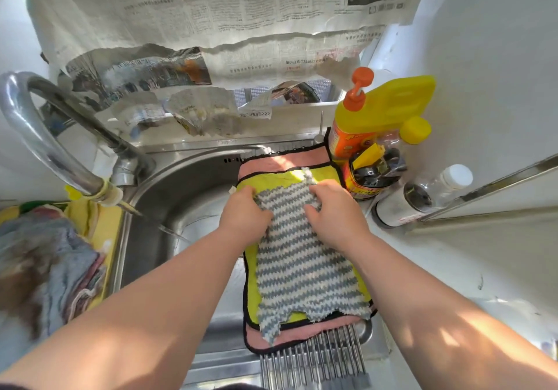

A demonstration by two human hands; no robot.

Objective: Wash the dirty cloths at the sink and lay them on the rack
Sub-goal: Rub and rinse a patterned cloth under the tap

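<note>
A grey-and-white striped cloth [302, 268] lies spread on top of a yellow cloth [290, 176], which lies on a pink cloth [271, 163]. All three rest on the metal roll-up rack [314, 359] across the right side of the steel sink [181, 196]. My left hand [244, 214] grips the striped cloth's far left edge. My right hand [335, 211] presses on its far right part, fingers curled into the fabric. A pile of other cloths [51, 262] sits on a yellow tray at the left.
The curved faucet [45, 148] arches over the sink's left side. A yellow soap bottle with orange pump [377, 108], a jar [371, 175] and a clear bottle [422, 196] stand on the white counter at the right. Newspaper [211, 12] covers the window behind.
</note>
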